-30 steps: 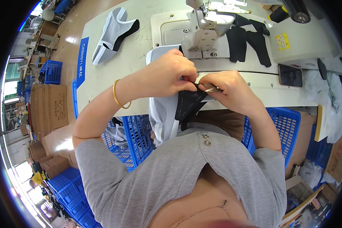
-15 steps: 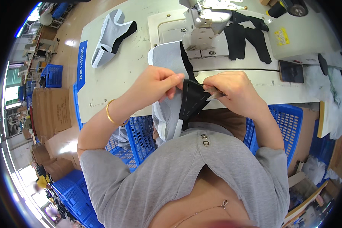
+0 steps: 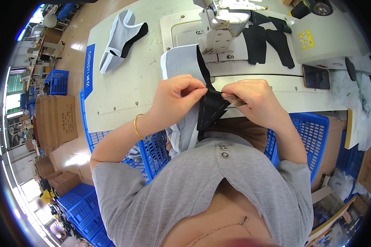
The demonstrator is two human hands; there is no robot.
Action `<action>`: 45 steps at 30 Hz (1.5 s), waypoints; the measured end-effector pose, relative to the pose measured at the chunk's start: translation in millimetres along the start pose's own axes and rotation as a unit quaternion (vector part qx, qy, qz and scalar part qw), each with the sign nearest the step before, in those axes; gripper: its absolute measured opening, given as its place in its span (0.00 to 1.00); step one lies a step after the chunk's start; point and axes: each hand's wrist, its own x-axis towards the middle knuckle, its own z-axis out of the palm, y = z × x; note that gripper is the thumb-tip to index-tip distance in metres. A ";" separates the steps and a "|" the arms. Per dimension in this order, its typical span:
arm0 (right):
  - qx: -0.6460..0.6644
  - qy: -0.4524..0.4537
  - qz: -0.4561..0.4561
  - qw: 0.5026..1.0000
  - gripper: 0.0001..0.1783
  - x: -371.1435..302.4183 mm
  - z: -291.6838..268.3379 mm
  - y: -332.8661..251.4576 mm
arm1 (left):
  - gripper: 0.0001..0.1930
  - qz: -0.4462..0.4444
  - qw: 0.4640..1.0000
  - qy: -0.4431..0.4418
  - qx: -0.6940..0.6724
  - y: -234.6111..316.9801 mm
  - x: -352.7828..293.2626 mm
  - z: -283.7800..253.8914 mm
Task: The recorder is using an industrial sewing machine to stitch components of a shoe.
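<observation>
A grey and black fabric piece with white edging hangs over the table's front edge toward my lap. Its black panel, marked with pale dashed lines, lies between my hands. My left hand pinches the top edge of this panel between thumb and fingertips. On the same edge, a short way to the right, my right hand is closed. A thin metal tool sticks out from under the right fingers; its exact kind is partly hidden. The sewing machine head stands just beyond the fabric.
Another grey and black piece lies at the table's left. Black cut pieces rest right of the needle area, with a dark phone farther right. Blue plastic baskets stand below the table's front edge. A cardboard box is on the floor.
My left hand has moved slightly right along the black panel's top edge, closer to my right hand, and now pinches it. My right hand stays nearly in place.
</observation>
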 end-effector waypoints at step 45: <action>0.352 0.325 0.224 0.849 0.09 59.4 3.4 -12.2 | 0.18 -0.167 0.971 -0.145 0.088 105.8 128.2 -75.1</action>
